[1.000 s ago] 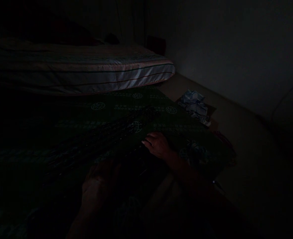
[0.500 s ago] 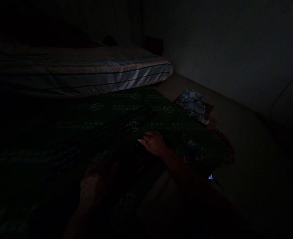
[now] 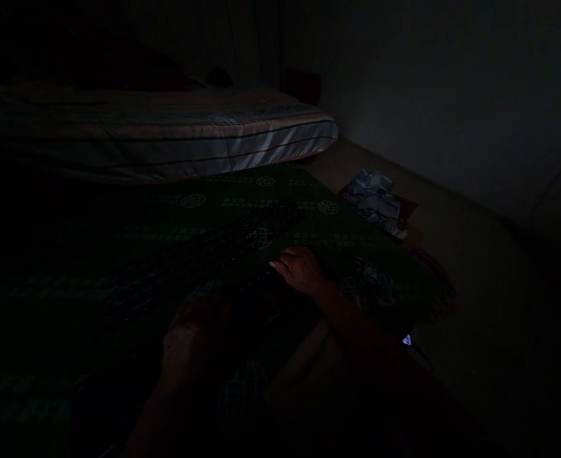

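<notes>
The room is very dark. My right hand (image 3: 299, 270) rests knuckles up on a green sheet (image 3: 309, 216) printed with pale globe marks, spread on the floor. Its fingers are curled down onto a dark strip (image 3: 214, 261) of something that runs across the sheet to the left; what they grip I cannot make out. My left hand (image 3: 187, 340) lies lower and nearer to me on the same dark material, barely visible, and its fingers are lost in shadow.
A striped mattress (image 3: 166, 137) lies along the far edge of the sheet. A crumpled pile of pale paper or cloth (image 3: 376, 200) sits on the bare floor at the right. A wall (image 3: 452, 95) runs along the right. A small lit dot (image 3: 407, 340) glows near my right forearm.
Both hands stay almost where they were. The view has shifted a little, and my right hand has edged slightly over the dark strip.
</notes>
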A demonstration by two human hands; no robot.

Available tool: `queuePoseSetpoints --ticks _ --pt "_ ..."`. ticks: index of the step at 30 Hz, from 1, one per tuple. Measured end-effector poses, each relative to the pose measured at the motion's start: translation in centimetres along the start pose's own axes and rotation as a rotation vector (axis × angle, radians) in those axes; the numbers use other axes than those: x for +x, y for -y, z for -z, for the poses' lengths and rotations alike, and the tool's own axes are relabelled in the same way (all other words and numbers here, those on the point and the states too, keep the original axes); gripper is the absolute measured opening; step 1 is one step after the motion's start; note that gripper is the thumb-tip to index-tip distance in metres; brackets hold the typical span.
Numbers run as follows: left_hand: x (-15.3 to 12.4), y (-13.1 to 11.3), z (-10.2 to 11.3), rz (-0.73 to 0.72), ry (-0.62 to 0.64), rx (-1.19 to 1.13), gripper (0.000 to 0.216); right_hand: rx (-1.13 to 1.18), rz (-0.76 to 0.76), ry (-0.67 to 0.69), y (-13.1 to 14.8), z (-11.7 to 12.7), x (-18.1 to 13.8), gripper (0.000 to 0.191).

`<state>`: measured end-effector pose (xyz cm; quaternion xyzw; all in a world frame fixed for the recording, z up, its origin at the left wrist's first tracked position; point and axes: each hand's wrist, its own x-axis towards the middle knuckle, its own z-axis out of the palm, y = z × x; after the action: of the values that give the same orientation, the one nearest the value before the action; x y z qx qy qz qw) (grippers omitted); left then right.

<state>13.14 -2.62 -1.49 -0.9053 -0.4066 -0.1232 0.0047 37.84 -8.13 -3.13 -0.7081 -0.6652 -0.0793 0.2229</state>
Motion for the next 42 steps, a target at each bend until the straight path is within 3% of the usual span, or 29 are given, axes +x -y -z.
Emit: queuePoseSetpoints --ticks 12,34,42 --pt "-0.16 0.38 -0.50 -0.037 -0.063 -0.014 0.048 0.030 -0.004 -0.012 -0.10 -0.04 0.02 0.042" --pt "-0.39 0.17 -0.34 0.012 0.014 -0.072 0.048 0.089 -0.012 -0.015 -0.14 -0.07 0.00 0.040" --pt "-0.45 0.06 -0.14 0.001 -0.016 -0.048 0.041 0.124 -0.012 -0.010 -0.13 -0.06 -0.26 0.039"
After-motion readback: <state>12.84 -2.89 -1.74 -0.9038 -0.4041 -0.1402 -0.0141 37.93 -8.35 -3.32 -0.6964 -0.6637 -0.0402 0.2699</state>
